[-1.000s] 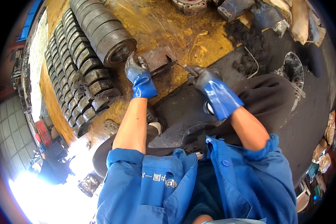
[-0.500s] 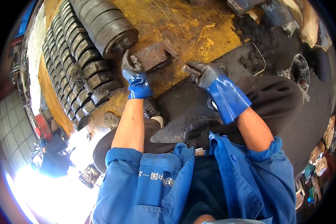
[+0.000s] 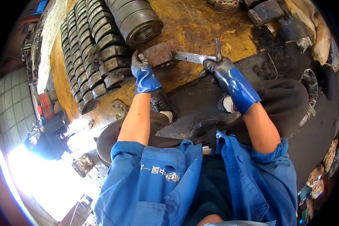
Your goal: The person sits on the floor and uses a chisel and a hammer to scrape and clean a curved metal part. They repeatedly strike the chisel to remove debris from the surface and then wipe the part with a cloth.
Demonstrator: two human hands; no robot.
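Head view, looking straight down: the left hand (image 3: 144,73) in a blue glove grips the near edge of a rusty block (image 3: 160,54) on the yellow floor (image 3: 199,26), fingers curled tight over its left end. The right hand (image 3: 220,67), gloved the same, is closed around a rod (image 3: 217,47) that stands up out of the fist, and a flat blade (image 3: 190,57) runs from those fingers leftward to touch the block. Risk here, as I judge it: the blade tip sits just beside the left fingertips, so a slip off the greasy metal could drive it into that glove; the block could also twist out of a one-handed hold. Count: two gloved hands, one block, one blade, one rod. Beyond the left fingers lie two long rows of dark ribbed pieces (image 3: 90,56), too many to count surely, and a stack of heavy rings (image 3: 135,20), about five showing.
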